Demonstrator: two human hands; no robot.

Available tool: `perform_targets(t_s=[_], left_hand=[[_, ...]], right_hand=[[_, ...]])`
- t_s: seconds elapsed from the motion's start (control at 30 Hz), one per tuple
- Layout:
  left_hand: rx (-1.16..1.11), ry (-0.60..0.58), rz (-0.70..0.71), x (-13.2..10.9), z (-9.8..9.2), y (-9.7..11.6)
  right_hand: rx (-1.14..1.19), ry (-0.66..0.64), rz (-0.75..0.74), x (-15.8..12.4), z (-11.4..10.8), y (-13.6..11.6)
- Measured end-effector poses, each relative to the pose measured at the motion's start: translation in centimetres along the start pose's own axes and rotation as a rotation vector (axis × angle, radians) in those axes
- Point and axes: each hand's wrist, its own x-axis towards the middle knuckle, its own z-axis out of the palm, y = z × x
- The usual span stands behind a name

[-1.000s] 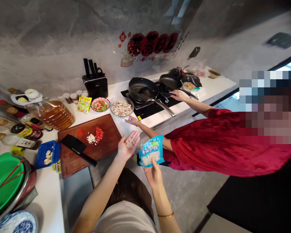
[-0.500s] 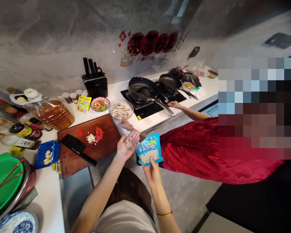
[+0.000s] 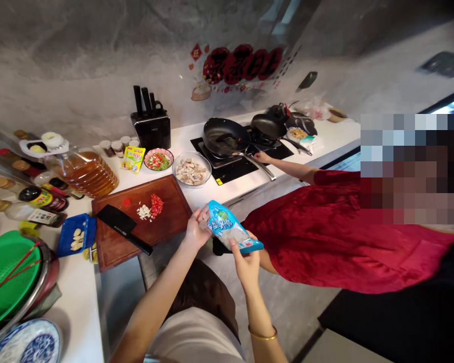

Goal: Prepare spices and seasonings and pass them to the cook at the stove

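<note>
Clock positions were read from the centre of the view. The blue packet (image 3: 227, 227) was at six o'clock, held tilted in the air, apart from the bench (image 3: 79, 305). The right grip (image 3: 247, 259), between five and six, pinched the packet's lower end — thumb on the printed face, other fingers mostly hidden behind. The left grip (image 3: 196, 231), at seven, was palm up and loosely spread beneath a few pale lumps (image 3: 203, 223); the packet partly covered its fingers. Contact between packet and palm could not be confirmed.

Sound handling, in this inspector's judgement, called for a level, cupped palm, the packet close above it, and gentle tilting — haste risked spilling lumps.

The packet appeared glossy, creased and pliable, with large printed characters, a green motif and pale contents showing. Whether its mouth was open could not be determined.
</note>
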Motion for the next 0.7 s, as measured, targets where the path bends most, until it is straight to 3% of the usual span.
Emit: perform_targets(t_s=[0.37,0.53,0.7], left_hand=[[-0.027,0.017,0.005,-0.3,-0.1,-0.6],[-0.027,-0.011,0.006,-0.8,0.0,-0.4],[-0.046,-0.039,-0.002,-1.4,0.8,0.1]], right_hand=[[-0.090,-0.054,-0.048,0.2,-0.4,-0.4],[-0.050,-0.009,0.080,0.5,-0.5,0.3],[0.318,-0.015,0.359,0.6,0.3,1.7]])
